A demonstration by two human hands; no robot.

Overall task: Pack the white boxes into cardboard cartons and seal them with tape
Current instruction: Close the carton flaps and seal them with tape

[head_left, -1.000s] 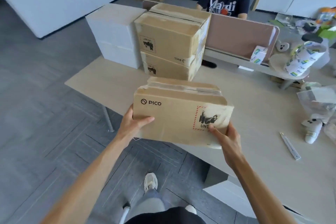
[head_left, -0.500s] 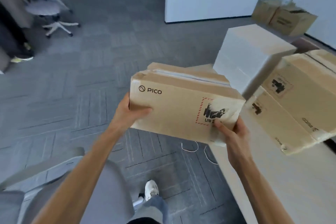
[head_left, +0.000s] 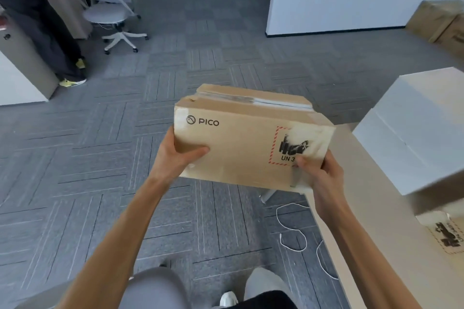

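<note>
A taped cardboard carton (head_left: 241, 143) is held in the air over the grey carpet floor (head_left: 175, 63), between both hands and just left of the pale table (head_left: 364, 221). The left hand (head_left: 175, 155) clasps the carton's lower left corner, thumb laid across the front face and fingers hidden behind it. The right hand (head_left: 319, 173) grips the lower right corner, thumb pressed on the front near the hazard label (head_left: 291, 147), remaining fingers out of sight underneath.

To the right of the carton, a stack of white boxes (head_left: 411, 133) sits on the table, its right part cut off by the frame edge. Below that stack, only a corner of another printed carton (head_left: 444, 231) shows.

The held carton is tan, its top flaps closed under a clear tape strip (head_left: 251, 99). The front bears a "PICO" logo (head_left: 203, 121) at upper left. The red-hatched label is partly torn away to a white patch, its text reading only "UN 3". A white cable (head_left: 293, 233) lies on the floor below the carton.
</note>
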